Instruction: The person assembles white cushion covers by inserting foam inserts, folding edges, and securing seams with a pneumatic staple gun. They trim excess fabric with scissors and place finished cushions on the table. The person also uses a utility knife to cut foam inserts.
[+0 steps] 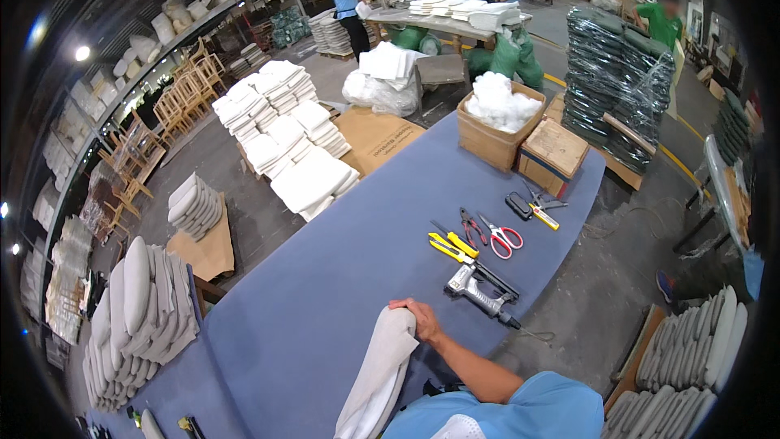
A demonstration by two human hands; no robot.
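A grey fabric-covered seat cushion [380,358] stands tilted on its edge at the near side of the blue-covered table [309,309], with a white strip showing along its side. My right hand [418,319] grips its upper end, fingers bent over the top. My left hand does not show; the cushion and my body may hide it. Just right of the cushion lies a silver staple gun [479,289] with a hose fitting. Beyond it are yellow-handled pliers [452,246], red-handled cutters [472,228] and red-handled scissors [502,237].
A box of white stuffing [490,132] and a wood-topped box [554,150] stand at the table's far end. Grey cushions [138,317] are piled at the left, others [686,349] at the right. White foam pads [284,134] lie beyond the table. Several people work farther off.
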